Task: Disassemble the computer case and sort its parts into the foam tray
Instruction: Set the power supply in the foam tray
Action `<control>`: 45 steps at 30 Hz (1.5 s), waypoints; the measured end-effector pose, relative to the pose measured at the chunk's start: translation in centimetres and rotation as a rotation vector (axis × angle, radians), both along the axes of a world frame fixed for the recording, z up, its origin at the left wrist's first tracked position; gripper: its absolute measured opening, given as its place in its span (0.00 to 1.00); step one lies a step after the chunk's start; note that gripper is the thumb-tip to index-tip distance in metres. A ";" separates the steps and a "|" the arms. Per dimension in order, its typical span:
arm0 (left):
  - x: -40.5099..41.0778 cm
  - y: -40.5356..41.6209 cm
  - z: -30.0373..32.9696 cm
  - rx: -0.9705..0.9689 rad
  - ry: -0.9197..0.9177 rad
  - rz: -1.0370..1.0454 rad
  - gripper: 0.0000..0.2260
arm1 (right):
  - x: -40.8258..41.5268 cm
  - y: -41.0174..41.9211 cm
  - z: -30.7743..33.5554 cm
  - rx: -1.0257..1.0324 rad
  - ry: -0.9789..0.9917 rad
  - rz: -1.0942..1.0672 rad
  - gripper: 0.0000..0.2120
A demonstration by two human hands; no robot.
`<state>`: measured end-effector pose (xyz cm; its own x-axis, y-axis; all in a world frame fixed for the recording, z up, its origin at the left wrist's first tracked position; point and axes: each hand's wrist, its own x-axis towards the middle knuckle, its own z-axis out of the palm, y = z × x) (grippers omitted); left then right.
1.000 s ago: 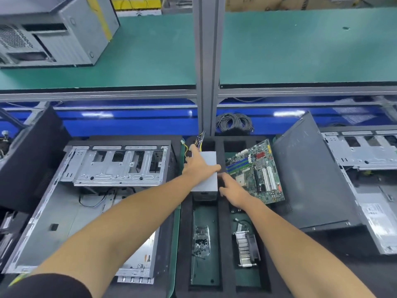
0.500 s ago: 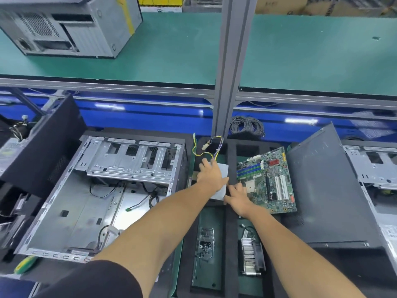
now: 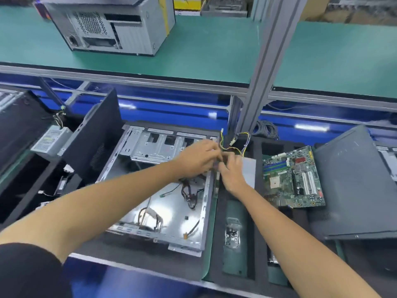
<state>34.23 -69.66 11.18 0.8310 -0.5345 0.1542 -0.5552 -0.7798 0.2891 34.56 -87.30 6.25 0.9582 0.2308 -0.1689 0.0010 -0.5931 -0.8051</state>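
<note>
the fingers of the left hand [image 3: 198, 157] and the right hand [image 3: 233, 168] meet over the near-left corner of the grey power supply [image 3: 249, 171], curled inward around a dark bit of wiring at the base of the cable bundle [image 3: 235, 145]; motion blur hides whether each hand truly pinches it, so i cannot tell the exact grip. the yellow, black and blue wires of that bundle loop up and away just beyond the fingertips.

the power supply sits in the far slot of the foam tray [image 3: 260, 244], touching the right hand's knuckles. in the slot to its right the green motherboard [image 3: 293, 179] lies tilted, its near edge raised over the foam wall. nearer the person, a small bag of screws [image 3: 232, 233] lies in the long green-floored slot below the power supply, and the corner of a finned metal part shows in the next slot, mostly hidden by the right forearm.

left of the tray, the open computer case [image 3: 163, 201] lies on its side, loose cables on its floor and the drive cage at its far end under the left hand. a dark side panel [image 3: 352, 186] leans at the tray's right. a second power supply [image 3: 50, 140] sits far left, and another closed case [image 3: 111, 24] stands on the green upper shelf [image 3: 214, 50].
</note>
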 end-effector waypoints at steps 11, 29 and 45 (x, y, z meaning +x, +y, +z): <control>-15.8 22.0 -3.1 0.003 0.071 0.482 0.27 | -9.4 6.3 -1.3 -0.204 -0.032 -0.287 0.29; -13.4 24.9 -4.6 -0.529 0.240 0.540 0.26 | -6.2 8.2 -0.2 -0.483 -0.039 -0.394 0.20; -22.5 33.7 -11.5 -0.084 0.447 0.576 0.26 | -6.0 8.3 -0.2 -0.512 -0.071 -0.393 0.13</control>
